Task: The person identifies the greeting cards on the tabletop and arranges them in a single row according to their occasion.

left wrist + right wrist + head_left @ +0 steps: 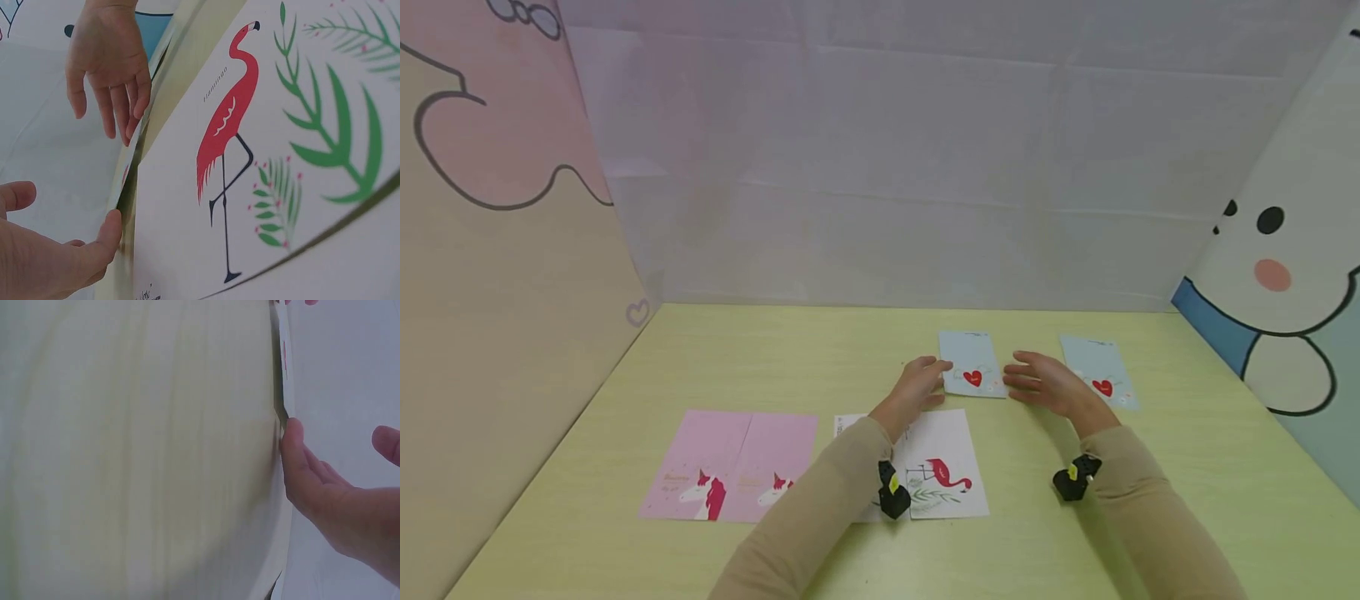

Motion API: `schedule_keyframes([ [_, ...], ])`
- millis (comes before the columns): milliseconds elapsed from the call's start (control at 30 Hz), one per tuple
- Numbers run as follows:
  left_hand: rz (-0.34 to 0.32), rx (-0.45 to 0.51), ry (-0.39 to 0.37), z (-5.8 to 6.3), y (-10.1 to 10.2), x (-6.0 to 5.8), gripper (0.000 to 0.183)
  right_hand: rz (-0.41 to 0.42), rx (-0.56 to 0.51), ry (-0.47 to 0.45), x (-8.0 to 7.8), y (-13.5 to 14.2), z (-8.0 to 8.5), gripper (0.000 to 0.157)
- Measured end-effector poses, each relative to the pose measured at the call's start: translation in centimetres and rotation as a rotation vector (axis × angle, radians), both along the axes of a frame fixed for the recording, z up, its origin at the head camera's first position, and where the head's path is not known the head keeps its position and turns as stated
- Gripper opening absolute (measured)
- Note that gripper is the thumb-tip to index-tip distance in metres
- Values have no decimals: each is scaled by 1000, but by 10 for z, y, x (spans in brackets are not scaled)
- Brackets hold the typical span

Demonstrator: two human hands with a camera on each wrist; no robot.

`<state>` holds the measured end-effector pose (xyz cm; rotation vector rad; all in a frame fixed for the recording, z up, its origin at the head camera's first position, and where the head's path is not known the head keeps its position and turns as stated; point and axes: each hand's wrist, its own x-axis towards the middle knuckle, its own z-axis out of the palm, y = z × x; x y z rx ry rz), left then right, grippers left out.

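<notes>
A pale blue card (pixel 967 357) with a red heart lies near the back of the table, between the two hands. My left hand (pixel 916 392) is at its left edge, with fingers extended and the thumb over its border. On the other side, my right hand (pixel 1048 385) has its fingertips at the right edge, fingers nearly straight. Both wrist views show the card edge-on as a thin strip (pixel 285 369), with a right fingertip touching its end. A second blue heart card (pixel 1097 362) lies right of the right hand, which partly covers it.
Closer to the front lies a white flamingo card (pixel 955 442), beside another white card (pixel 848 421) mostly hidden by the left forearm. Two pink unicorn cards (pixel 711 450) lie side by side at the left. A pale wall sheet (pixel 880 167) rises behind the table (pixel 587 467).
</notes>
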<state>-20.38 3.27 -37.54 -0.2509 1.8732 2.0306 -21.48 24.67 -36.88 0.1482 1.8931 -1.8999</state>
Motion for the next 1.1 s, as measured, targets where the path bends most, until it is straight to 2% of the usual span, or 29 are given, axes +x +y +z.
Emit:
schedule_keyframes([
  [133,-4,-3,20,-2,0,-2,53,-11,40,19,-1,1,-3,58],
  [300,-28,-11,33,-5,2,-2,44,-62,124,43,0,0,-5,55],
  [400,-36,-16,44,-6,2,-1,42,-85,155,83,1,-1,-4,52],
  [500,-37,-26,92,-6,3,0,40,-111,178,142,4,-2,-4,49],
  [600,-14,-19,147,-5,4,2,38,-130,182,188,7,-3,-3,47],
  [800,35,17,214,-3,7,4,33,-131,180,183,13,-3,3,47],
  [1100,-2,29,210,-1,9,12,37,-109,137,203,24,5,7,51],
])
